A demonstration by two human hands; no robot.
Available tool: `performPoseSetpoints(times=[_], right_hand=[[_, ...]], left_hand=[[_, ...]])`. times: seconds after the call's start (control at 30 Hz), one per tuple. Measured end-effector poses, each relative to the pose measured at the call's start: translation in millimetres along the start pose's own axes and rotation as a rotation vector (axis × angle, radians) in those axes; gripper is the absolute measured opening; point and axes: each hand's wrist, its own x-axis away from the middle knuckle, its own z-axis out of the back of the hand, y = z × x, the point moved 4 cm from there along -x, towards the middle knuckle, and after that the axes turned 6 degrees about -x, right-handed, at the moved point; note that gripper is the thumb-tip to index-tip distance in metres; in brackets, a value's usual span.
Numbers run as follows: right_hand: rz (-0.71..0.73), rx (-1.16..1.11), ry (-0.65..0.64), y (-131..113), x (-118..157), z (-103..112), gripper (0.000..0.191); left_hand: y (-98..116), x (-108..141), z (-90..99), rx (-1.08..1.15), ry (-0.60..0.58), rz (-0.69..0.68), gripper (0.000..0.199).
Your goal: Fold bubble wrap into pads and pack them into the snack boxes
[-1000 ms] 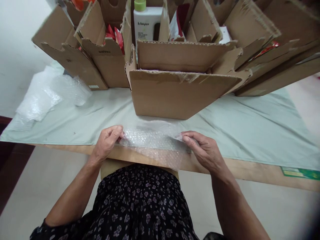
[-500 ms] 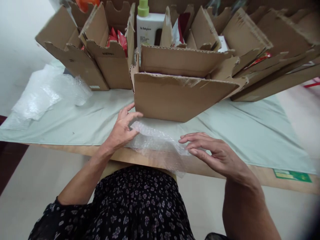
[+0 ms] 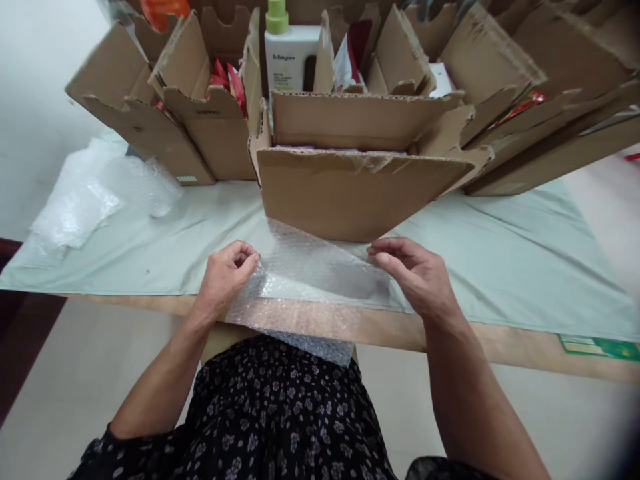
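A clear sheet of bubble wrap (image 3: 320, 270) lies across the front of the table, its near end hanging over the edge by my lap. My left hand (image 3: 227, 273) pinches the sheet's left side between thumb and curled fingers. At the far right edge, my right hand (image 3: 415, 273) has its thumb and fingertips brought close together on the wrap. Just beyond the sheet stands an open cardboard box (image 3: 350, 193) with something purple barely showing inside; the wrap's far corner reaches its base.
More bubble wrap (image 3: 80, 193) is heaped at the left. Several open cardboard boxes (image 3: 175, 140) line the back, some holding red packets. A white bottle with a green cap (image 3: 290, 57) stands among them. A green card (image 3: 597, 347) lies at the right front edge.
The bubble wrap has gone from bunched to spread flatter. My left hand has moved back toward me and closed on its edge; my right hand has moved slightly forward, its fingers drawing together.
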Motion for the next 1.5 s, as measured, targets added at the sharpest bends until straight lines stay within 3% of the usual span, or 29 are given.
performPoseSetpoints(times=[0.1, 0.2, 0.33, 0.47, 0.63, 0.7, 0.83, 0.93, 1.03, 1.1, 1.17, 1.33, 1.43, 1.5], right_hand=[[-0.014, -0.008, -0.115, 6, 17, 1, 0.056], [-0.040, 0.035, -0.122, 9, 29, -2, 0.060], [0.049, 0.101, 0.054, -4, 25, -9, 0.039], [0.220, 0.266, 0.260, -23, 11, -11, 0.033], [0.250, 0.569, 0.204, 0, -3, -16, 0.025], [0.271, 0.611, 0.251, 8, 3, -10, 0.028], [0.449, 0.662, 0.352, -9, 24, -5, 0.038], [0.585, 0.701, 0.228, -31, 30, -33, 0.042], [0.599, 0.764, -0.063, -32, 25, -78, 0.047], [0.544, 0.831, -0.235, -20, 20, -101, 0.049], [0.504, 0.889, -0.315, -6, 18, -108, 0.050], [0.499, 0.965, -0.256, 16, 24, -68, 0.052], [0.462, 0.994, -0.204, 16, 31, -43, 0.050], [0.446, 1.002, -0.134, 8, 35, -38, 0.047]], left_hand=[[-2, 2, -0.5, -0.049, 0.000, -0.004, 0.015], [-3, 3, -0.5, -0.114, -0.010, -0.027, 0.027], [-3, 8, -1.0, -0.213, -0.035, -0.117, 0.056], [-2, 10, -2.5, -0.318, -0.041, -0.204, 0.057], [-7, 5, -9.1, -0.481, 0.011, -0.229, 0.056], [-8, 7, -8.6, -0.538, 0.069, -0.270, 0.057], [6, 20, -5.0, -0.622, 0.241, -0.476, 0.050], [24, 29, -20.2, -0.665, 0.224, -0.663, 0.046], [35, 30, -52.8, -0.711, 0.031, -0.825, 0.047], [31, 26, -70.7, -0.759, -0.094, -0.855, 0.050], [21, 22, -77.3, -0.810, -0.161, -0.799, 0.056], [-4, 24, -56.9, -0.883, -0.133, -0.607, 0.063], [-5, 33, -46.2, -0.897, -0.128, -0.569, 0.061], [2, 37, -44.4, -0.893, -0.110, -0.561, 0.058]])
